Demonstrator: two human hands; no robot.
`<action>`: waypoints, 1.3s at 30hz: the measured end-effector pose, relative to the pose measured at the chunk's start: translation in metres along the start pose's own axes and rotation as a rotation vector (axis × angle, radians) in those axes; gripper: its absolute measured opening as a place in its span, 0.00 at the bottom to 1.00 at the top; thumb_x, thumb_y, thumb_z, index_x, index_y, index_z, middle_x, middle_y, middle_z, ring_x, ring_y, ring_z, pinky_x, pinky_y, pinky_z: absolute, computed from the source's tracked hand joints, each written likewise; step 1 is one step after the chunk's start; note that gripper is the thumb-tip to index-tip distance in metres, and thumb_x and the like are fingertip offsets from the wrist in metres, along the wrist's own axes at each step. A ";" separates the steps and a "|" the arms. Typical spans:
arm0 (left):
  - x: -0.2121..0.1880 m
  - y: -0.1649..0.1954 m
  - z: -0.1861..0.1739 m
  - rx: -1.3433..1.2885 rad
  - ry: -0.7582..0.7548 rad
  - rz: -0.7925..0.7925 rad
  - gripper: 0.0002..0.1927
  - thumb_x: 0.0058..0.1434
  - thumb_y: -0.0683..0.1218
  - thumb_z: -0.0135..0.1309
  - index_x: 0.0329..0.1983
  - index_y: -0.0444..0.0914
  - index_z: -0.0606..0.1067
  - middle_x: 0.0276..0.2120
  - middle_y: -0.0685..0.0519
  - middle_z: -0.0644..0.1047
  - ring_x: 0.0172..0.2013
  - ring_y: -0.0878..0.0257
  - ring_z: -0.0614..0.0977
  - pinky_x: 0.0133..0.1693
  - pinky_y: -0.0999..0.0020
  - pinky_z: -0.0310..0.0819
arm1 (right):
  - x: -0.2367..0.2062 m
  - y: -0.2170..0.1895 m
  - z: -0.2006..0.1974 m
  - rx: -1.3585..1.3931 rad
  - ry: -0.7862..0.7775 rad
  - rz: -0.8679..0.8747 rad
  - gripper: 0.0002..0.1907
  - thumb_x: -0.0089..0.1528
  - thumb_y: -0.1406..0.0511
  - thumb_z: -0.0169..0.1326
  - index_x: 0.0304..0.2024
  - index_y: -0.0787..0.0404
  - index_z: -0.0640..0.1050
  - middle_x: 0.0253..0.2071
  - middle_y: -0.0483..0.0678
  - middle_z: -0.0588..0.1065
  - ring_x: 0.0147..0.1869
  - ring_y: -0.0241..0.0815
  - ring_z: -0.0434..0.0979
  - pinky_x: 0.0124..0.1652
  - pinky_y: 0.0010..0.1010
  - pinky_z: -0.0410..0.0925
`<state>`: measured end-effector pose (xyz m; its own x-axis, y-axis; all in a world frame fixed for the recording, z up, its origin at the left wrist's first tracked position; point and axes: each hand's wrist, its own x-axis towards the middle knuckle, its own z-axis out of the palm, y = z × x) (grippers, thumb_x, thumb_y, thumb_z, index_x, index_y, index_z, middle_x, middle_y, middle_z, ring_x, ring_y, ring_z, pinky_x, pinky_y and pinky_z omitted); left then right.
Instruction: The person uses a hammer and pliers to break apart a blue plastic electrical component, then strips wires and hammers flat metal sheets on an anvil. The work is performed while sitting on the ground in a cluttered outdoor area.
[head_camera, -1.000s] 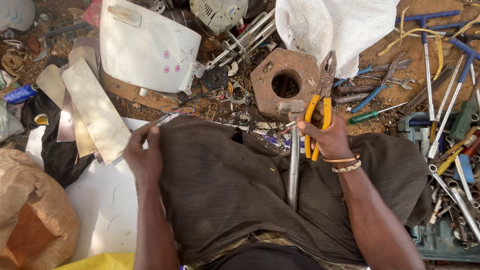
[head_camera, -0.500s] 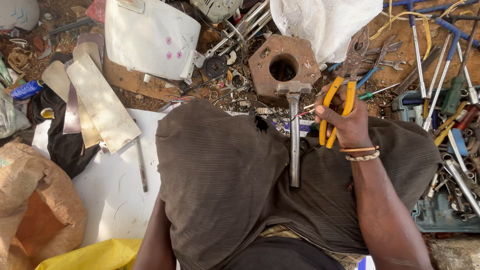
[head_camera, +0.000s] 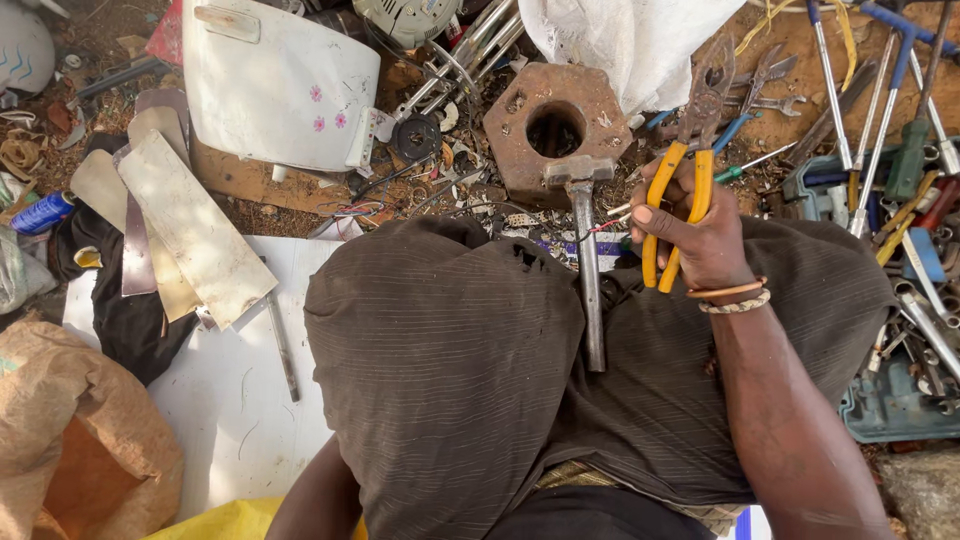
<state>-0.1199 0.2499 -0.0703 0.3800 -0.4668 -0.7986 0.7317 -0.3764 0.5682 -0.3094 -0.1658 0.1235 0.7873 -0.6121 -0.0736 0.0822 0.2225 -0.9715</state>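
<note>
A rusty six-sided iron block with a round hole (head_camera: 553, 130) sits on the ground ahead of the knees. From it a grey steel hammer (head_camera: 586, 255) runs back along the lap, head far, handle toward the body. Just right of the hammer, the right hand (head_camera: 700, 240) is clenched round yellow-handled pliers (head_camera: 688, 165), whose long axis points away, jaws forward. The left hand seems tucked under the dark cloth; its grip cannot be told.

Blue labelled can (head_camera: 42, 212) lies far left.
</note>
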 end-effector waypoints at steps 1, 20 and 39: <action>0.002 0.001 0.001 0.006 -0.007 0.004 0.18 0.71 0.47 0.54 0.58 0.31 0.78 0.45 0.46 0.80 0.39 0.61 0.78 0.41 0.66 0.74 | 0.001 0.000 0.001 0.017 -0.012 -0.005 0.28 0.59 0.69 0.65 0.60 0.65 0.71 0.40 0.49 0.78 0.34 0.36 0.79 0.21 0.20 0.67; 0.007 0.005 -0.021 0.030 -0.014 -0.010 0.17 0.71 0.43 0.53 0.60 0.28 0.76 0.45 0.47 0.79 0.39 0.62 0.77 0.40 0.68 0.73 | -0.003 -0.010 0.016 -0.061 -0.019 0.001 0.26 0.61 0.69 0.64 0.59 0.66 0.71 0.39 0.48 0.77 0.34 0.35 0.79 0.22 0.19 0.66; -0.140 0.165 -0.025 0.296 0.879 0.999 0.11 0.71 0.34 0.53 0.55 0.29 0.78 0.48 0.44 0.80 0.47 0.60 0.80 0.49 0.71 0.74 | 0.022 0.014 0.018 -0.043 -0.016 0.077 0.27 0.59 0.70 0.64 0.59 0.65 0.71 0.40 0.50 0.79 0.36 0.36 0.80 0.23 0.18 0.67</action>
<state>-0.0378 0.2733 0.1299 0.9841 -0.0217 0.1761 -0.1705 -0.3896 0.9051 -0.2799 -0.1630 0.1124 0.7998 -0.5825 -0.1449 -0.0045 0.2355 -0.9719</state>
